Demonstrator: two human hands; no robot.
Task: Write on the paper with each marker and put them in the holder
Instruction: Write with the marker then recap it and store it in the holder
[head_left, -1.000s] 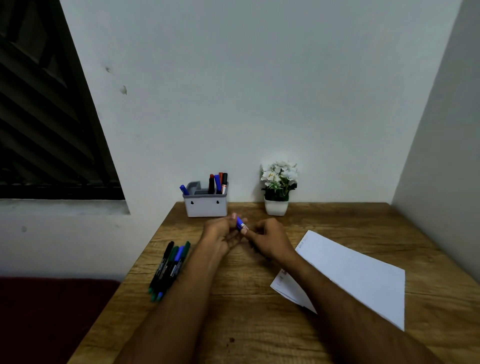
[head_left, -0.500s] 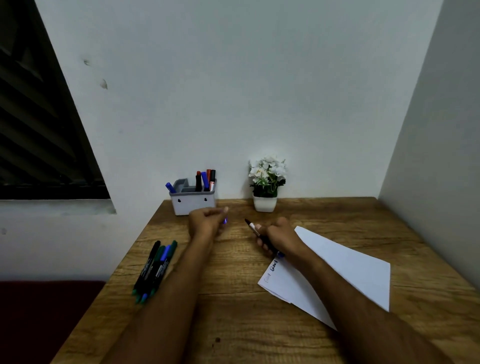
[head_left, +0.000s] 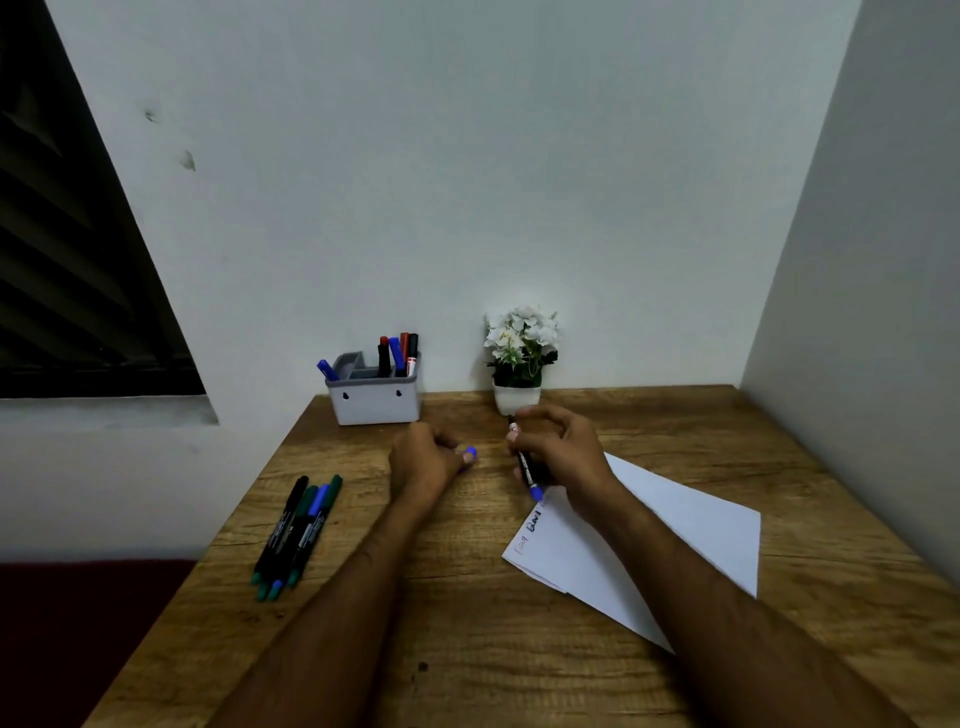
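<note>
My right hand (head_left: 563, 452) grips an uncapped blue marker (head_left: 525, 462), its blue tip pointing down at the top corner of the white paper (head_left: 670, 530). A few written words show along the paper's left edge. My left hand (head_left: 426, 454) pinches the blue cap (head_left: 470, 451) between its fingertips, resting on the table left of the marker. The grey and white holder (head_left: 374, 400) stands at the back near the wall, with several markers upright in it. Several more markers (head_left: 298, 530) lie in a bunch on the table's left side.
A small white pot of white flowers (head_left: 519, 358) stands right of the holder, just behind my right hand. The wooden table (head_left: 467, 623) meets walls at the back and right. Its left edge drops off beside a dark window.
The two hands came apart, the cap staying in the left and the marker in the right. The right hand turned the marker from tip-up to tip-down at the paper's corner.
</note>
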